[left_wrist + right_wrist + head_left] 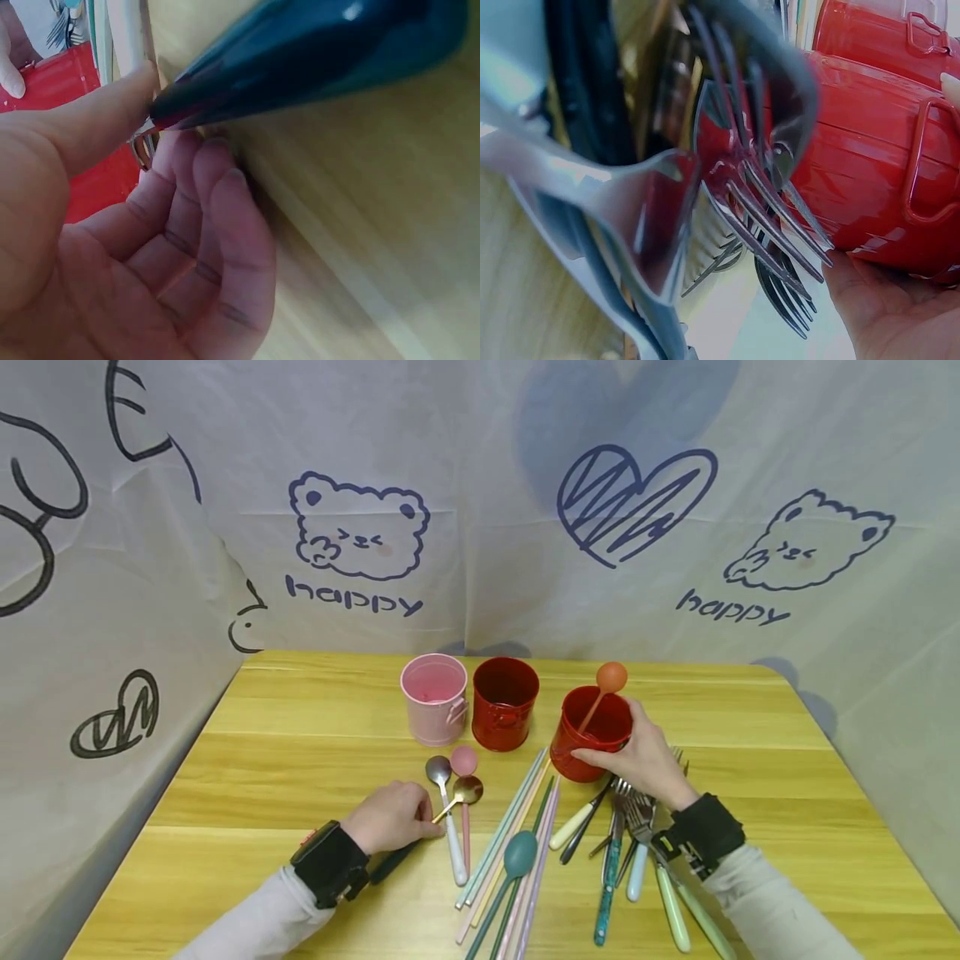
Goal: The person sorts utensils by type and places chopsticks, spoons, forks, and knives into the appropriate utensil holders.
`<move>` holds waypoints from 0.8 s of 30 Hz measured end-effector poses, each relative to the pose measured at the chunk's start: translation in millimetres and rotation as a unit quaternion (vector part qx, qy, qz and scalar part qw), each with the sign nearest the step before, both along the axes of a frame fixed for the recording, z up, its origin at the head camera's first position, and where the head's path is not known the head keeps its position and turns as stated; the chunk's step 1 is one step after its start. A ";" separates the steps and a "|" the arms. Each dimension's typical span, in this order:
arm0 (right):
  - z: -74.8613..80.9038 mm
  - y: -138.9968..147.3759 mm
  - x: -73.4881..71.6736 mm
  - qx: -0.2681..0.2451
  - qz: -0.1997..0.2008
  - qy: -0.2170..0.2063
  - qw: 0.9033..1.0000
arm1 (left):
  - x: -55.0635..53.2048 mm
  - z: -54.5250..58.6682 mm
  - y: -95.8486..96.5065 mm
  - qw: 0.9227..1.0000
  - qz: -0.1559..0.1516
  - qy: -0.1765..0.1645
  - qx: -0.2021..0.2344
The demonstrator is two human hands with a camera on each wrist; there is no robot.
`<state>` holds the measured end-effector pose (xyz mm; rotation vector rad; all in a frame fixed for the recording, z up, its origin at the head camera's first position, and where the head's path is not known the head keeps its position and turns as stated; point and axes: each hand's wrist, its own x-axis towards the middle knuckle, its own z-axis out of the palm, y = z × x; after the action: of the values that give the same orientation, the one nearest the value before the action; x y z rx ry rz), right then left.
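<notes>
My left hand [393, 818] pinches a spoon [468, 789] with a gold bowl and a dark teal handle [322, 67], low over the table. The thumb and fingertips meet on the handle in the left wrist view. Beside its bowl lie a white-handled spoon [454, 852] and a pink spoon [464, 761]. My right hand [648, 760] grips the right-hand red bucket [572, 762], thumb across the near side and fingers round the far right. An orange spoon [612, 677] leans in that bucket, bowl up.
A pink bucket [435, 718] and another red bucket [501, 731] stand at the back. Several pastel chopsticks [498, 839] and a teal spoon [520, 854] lie mid-table. Forks [757, 202] and knives with coloured handles [671, 897] pile up below the right hand. White cloth [487, 568] hangs behind.
</notes>
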<state>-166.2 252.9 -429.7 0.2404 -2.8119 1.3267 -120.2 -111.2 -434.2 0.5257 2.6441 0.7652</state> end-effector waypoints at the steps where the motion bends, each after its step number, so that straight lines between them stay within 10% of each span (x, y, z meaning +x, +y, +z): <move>1: -0.2 0.1 0.1 0.000 0.000 0.000 1.000 | -0.2 -0.2 -0.1 1.000 -0.002 -0.002 0.000; 24: -2.3 1.0 -0.3 -0.005 0.003 0.006 1.000 | -6.9 -0.2 -6.4 0.999 -0.022 0.005 0.032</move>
<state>-166.5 253.9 -432.0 0.2567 -2.7951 1.3366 -127.2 -117.6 -434.4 0.6039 2.6145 0.8372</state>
